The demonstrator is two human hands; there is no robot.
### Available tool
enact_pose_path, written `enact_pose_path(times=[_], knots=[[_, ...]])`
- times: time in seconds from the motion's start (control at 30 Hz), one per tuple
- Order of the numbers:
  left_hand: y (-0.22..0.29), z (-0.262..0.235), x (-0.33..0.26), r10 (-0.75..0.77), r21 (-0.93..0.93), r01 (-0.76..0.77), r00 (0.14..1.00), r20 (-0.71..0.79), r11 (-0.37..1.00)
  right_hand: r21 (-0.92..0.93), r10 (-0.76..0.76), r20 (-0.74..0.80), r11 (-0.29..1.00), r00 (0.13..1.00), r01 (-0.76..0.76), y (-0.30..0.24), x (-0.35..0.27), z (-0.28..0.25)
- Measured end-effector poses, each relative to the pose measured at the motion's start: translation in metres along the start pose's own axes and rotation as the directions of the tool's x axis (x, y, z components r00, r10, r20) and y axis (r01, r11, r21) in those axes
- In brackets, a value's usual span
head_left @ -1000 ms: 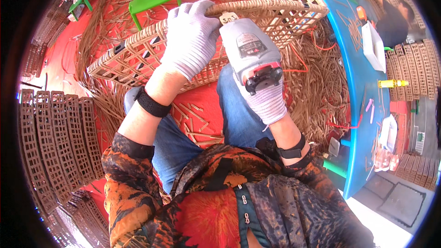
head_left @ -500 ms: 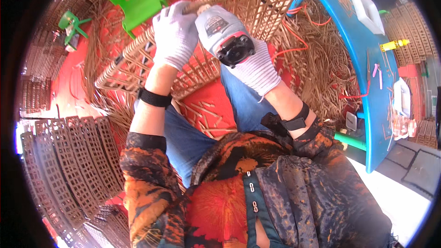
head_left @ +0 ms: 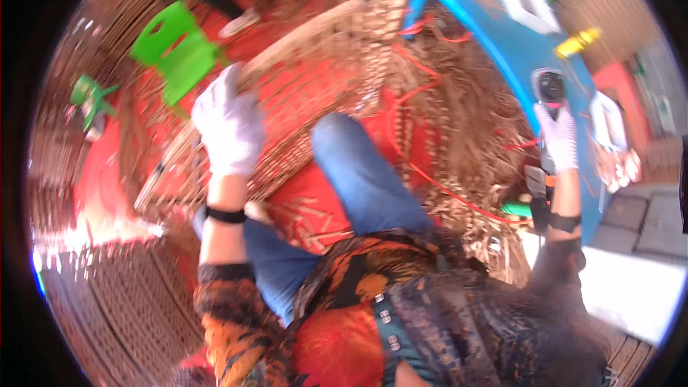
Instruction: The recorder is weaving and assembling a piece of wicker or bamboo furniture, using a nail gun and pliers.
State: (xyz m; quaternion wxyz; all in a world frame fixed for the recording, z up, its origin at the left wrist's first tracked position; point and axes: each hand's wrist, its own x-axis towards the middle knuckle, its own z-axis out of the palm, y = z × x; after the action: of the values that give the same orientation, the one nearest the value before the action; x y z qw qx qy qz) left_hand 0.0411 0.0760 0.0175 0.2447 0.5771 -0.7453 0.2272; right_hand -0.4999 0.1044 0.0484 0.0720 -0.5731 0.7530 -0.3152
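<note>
My left hand (head_left: 229,129), in a white knit glove, is at the rim of a large tan woven basket frame (head_left: 304,36). Its fingers look closed on that rim, though motion blurs them. The basket leans tilted in front of my knees. Out to the right, over the blue table (head_left: 469,18), my gloved right hand (head_left: 557,132) grips a grey power tool (head_left: 549,80) with a round black end cap. Whether the tool touches the tabletop, I cannot tell.
White trays (head_left: 527,1) and a yellow bottle (head_left: 577,42) are on the table. A red-orange cord (head_left: 459,197) crosses loose strips (head_left: 466,118) on the floor. A green chair (head_left: 175,50) and a person's leg (head_left: 222,0) are beyond the basket. Stacked woven panels (head_left: 122,308) stand left.
My right hand has carried the power tool away from the basket rim, rightward to the blue table. My left hand stays at the rim. The view has turned to the right.
</note>
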Motion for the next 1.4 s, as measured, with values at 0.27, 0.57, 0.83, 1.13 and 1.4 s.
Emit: enact_pose_path(times=[0.27, 0.57, 0.83, 1.13, 1.4], knots=[[0.004, 0.01, -0.003, 0.02, 0.119, -0.023, 1.0, 0.023, 0.993, -0.758, 0.597, -0.169, 0.43, 0.784, -0.491, 0.157, 0.024, -0.064], [0.002, 0.017, -0.007, 0.014, 0.168, -0.016, 1.0, 0.012, 0.986, -0.831, 0.19, -0.308, 0.422, 0.932, -0.361, 0.174, 0.065, -0.048], [0.008, 0.007, -0.003, -0.018, 0.184, 0.01, 0.999, 0.045, 0.983, -0.638, 0.231, -0.156, 0.718, 0.96, -0.276, 0.188, 0.14, 0.014], [0.047, -0.013, -0.021, -0.207, 0.1, 0.215, 0.975, -0.084, 0.972, -0.182, 0.438, 0.16, 0.894, 0.885, -0.41, 0.271, 0.217, 0.006], [0.053, 0.012, -0.034, -0.736, -0.457, 0.845, 0.492, 0.465, 0.277, 0.776, -0.28, 0.558, 0.511, 0.781, -0.371, 0.023, 0.141, 0.037]])
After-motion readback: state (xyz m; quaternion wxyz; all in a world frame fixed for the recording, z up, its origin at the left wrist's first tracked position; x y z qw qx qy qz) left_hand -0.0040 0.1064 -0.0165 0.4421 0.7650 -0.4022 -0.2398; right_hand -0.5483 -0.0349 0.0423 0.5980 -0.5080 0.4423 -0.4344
